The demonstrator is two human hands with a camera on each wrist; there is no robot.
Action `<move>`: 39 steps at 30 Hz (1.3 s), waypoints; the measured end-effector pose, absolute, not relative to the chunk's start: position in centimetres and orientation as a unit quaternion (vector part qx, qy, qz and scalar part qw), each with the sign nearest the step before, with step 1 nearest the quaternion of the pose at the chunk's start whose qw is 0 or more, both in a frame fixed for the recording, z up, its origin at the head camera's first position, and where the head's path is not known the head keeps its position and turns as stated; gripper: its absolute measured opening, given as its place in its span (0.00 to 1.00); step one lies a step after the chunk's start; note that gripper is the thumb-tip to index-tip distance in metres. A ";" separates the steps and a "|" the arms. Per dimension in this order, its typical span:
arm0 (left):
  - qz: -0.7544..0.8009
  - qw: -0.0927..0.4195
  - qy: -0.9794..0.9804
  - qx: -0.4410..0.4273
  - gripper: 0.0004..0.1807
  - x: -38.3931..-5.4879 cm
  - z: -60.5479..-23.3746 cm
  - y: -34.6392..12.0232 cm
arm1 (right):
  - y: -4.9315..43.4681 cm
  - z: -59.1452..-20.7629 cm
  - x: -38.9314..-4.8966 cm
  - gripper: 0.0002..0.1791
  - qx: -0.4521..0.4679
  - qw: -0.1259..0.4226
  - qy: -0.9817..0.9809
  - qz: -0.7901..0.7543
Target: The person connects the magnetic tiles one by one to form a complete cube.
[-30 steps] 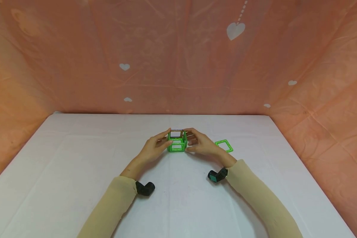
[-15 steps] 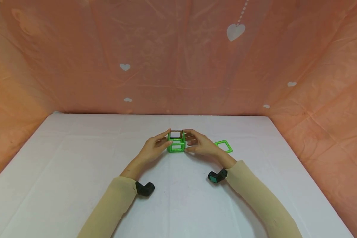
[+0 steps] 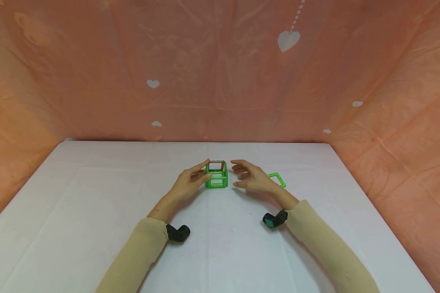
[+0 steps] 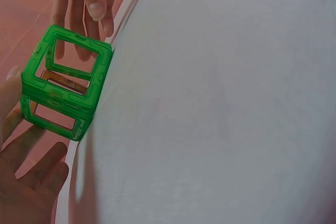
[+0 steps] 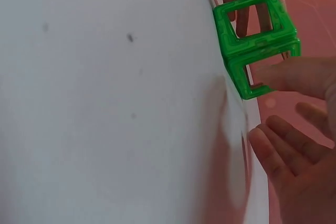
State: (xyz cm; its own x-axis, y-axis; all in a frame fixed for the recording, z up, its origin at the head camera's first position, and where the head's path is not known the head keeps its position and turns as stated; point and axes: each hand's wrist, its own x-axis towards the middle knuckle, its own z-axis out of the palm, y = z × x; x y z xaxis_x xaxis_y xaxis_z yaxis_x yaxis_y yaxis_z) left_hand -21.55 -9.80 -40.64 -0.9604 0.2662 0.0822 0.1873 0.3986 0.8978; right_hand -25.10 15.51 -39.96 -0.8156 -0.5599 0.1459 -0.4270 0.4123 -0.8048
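A small open cube (image 3: 217,178) of green magnetic tiles, each a square frame, stands on the white table; its far tile looks brown. My left hand (image 3: 187,181) grips the cube from the left, thumb on its near side and fingers toward the far side. In the left wrist view the cube (image 4: 55,96) shows its square openings, partly hidden at the thumb. Just right of the cube my right hand (image 3: 256,180) is held apart from it, fingers loosely bent around nothing. A loose green square tile (image 3: 280,179) lies behind the right hand, which partly covers it.
The white-covered table (image 3: 95,195) reaches back to an orange-pink cloth (image 3: 205,61) with pale hearts, which also hangs at both sides. Black wrist cameras (image 3: 178,233) jut inward from both sleeves.
My right hand has let go of the cube's right side and drawn back a little to the right, covering more of the loose tile. The left hand still holds the cube in place.
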 end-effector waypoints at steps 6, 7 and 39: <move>0.535 0.033 0.832 0.141 0.31 -21.6 -40.7 -9.9 | 16.5 -39.6 -24.9 0.38 -0.299 0.051 0.849 -0.433; 0.537 0.034 0.831 0.141 0.31 -21.6 -40.7 -9.9 | 16.6 -39.6 -24.9 0.37 -0.300 0.046 0.851 -0.429; 0.541 0.028 0.828 0.144 0.31 -21.7 -40.8 -9.8 | 21.6 -39.2 -24.1 0.33 -0.303 -0.002 0.877 -0.373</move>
